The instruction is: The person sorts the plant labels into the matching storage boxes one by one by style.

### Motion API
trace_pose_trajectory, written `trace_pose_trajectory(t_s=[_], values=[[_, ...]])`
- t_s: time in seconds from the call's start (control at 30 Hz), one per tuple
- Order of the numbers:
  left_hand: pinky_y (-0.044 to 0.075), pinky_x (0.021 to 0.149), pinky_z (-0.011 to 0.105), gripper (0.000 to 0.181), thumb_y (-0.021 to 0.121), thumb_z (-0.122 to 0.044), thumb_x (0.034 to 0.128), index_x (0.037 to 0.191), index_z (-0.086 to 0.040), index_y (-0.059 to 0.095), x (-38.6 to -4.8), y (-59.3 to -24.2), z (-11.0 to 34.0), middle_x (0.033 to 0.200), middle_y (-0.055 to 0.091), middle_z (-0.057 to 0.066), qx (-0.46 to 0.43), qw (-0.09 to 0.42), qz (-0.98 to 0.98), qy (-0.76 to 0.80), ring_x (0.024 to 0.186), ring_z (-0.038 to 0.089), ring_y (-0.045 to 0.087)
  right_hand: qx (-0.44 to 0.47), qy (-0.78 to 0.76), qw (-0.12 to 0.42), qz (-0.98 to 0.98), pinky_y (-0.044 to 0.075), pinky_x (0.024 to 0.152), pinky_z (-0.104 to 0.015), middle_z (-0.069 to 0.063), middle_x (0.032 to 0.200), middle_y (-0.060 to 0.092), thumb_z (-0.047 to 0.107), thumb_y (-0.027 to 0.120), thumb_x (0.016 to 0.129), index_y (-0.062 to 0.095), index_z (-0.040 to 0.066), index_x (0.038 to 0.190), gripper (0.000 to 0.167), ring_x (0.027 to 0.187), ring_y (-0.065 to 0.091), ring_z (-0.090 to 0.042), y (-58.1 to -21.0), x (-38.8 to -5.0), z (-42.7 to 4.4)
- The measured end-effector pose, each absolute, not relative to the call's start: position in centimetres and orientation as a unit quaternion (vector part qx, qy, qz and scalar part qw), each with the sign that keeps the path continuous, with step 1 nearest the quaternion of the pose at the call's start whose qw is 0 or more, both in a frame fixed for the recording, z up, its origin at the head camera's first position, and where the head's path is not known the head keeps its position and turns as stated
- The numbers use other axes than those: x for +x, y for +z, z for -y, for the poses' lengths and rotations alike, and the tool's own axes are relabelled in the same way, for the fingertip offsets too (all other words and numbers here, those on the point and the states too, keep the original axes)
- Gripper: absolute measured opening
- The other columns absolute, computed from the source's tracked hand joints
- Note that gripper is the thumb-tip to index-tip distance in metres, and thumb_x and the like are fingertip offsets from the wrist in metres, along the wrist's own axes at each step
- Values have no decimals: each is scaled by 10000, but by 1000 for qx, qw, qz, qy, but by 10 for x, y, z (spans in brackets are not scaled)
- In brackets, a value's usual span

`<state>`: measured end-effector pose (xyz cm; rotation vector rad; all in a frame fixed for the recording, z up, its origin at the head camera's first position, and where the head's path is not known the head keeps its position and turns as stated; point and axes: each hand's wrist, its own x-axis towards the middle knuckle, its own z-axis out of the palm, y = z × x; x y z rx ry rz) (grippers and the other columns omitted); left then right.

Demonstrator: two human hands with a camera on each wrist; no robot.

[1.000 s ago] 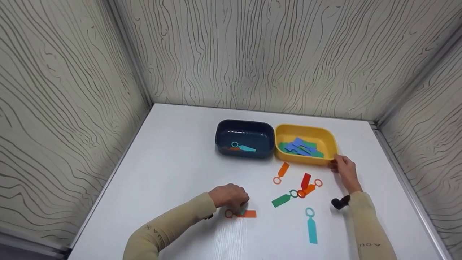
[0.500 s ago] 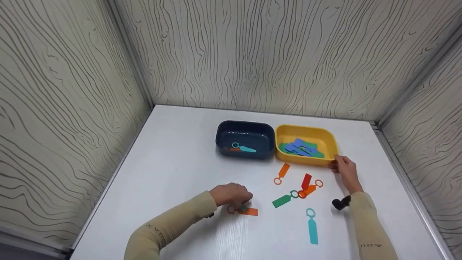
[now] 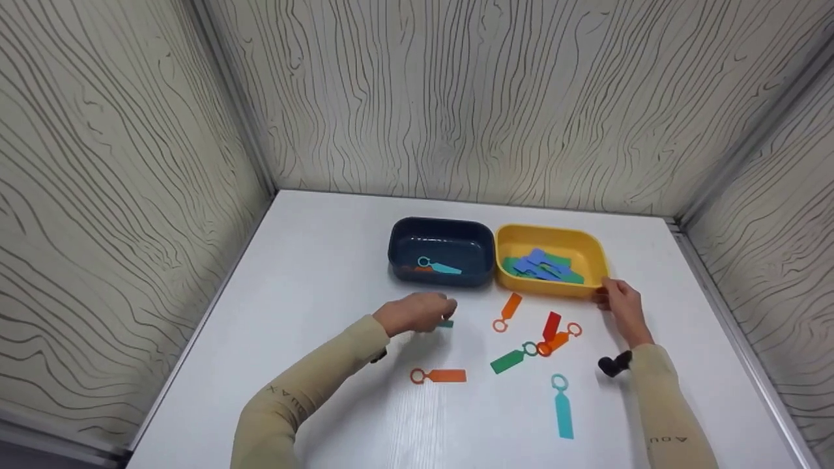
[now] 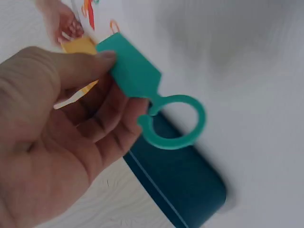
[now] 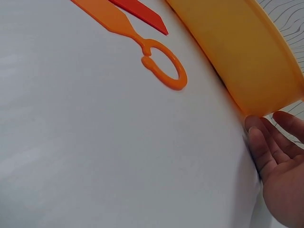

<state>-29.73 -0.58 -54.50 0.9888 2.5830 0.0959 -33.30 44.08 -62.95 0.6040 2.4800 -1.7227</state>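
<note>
My left hand (image 3: 417,312) is raised above the table in front of the navy bin (image 3: 442,279), pinching a teal-green plastic tag (image 4: 133,66) between thumb and fingers. The tag's split ring points away from the palm in the left wrist view; in the head view the hand hides most of it. At the near right corner of the yellow bin (image 3: 554,286), my right hand (image 3: 624,307) touches the wall with loosely bent fingers (image 5: 261,145). Below the left hand an orange tag (image 3: 448,376) lies flat on the table.
Right of centre lie another orange tag (image 3: 511,305), a red tag (image 3: 551,324) overlapping an orange one, a green tag (image 3: 508,361) and a turquoise tag (image 3: 563,413). Blue and green tags fill part of the yellow bin. A turquoise tag (image 3: 446,268) and something orange lie in the navy bin.
My left hand has lifted the teal-green tag off the orange tag and moved forward towards the navy bin. The orange tag is uncovered. My right hand stays at the yellow bin's corner.
</note>
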Motion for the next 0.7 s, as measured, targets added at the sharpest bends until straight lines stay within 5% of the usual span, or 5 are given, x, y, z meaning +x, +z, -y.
trace_pose_trajectory(t_s=[0.23, 0.7], values=[[537, 897, 317, 198, 555, -102, 997, 1186, -88, 613, -338, -519, 19, 1154, 656, 76, 335, 81, -933, 102, 1054, 199, 637, 191, -571, 23, -798, 529, 753, -174, 65, 956, 626, 531, 415, 1006, 439, 2, 1381, 649, 850, 614, -59, -629, -335, -442], [519, 912, 354, 225, 494, -88, 1014, 1218, -82, 588, -397, -494, 26, 1173, 637, 82, 245, 86, -939, 227, 1012, 190, 599, 184, -546, 28, -817, 522, 766, -169, 69, 984, 618, 590, 383, 993, 446, 29, 1382, 685, 870, 607, -57, -631, -337, -443]])
